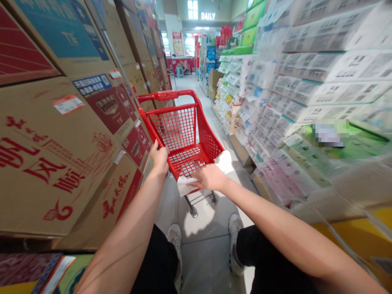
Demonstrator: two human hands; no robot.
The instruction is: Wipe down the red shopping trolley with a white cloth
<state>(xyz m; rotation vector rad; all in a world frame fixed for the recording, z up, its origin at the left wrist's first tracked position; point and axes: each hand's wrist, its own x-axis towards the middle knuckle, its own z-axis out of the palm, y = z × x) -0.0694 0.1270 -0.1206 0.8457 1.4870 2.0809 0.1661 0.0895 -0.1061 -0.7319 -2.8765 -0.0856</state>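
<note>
A red shopping cart (183, 130) stands in the aisle in front of me, its basket empty. My left hand (159, 157) is closed around the cart's near left rim. My right hand (208, 178) lies palm down on a white cloth (223, 161) that is draped over the cart's near edge, fingers pressed against it. My legs in dark trousers and pale shoes show below the cart.
Stacked brown cardboard boxes (61, 143) with red print wall the left side. Shelves of packaged tissue and paper goods (290, 102) line the right. The pale floor of the aisle (190, 83) runs ahead to more displays under a "DAILY" sign (208, 16).
</note>
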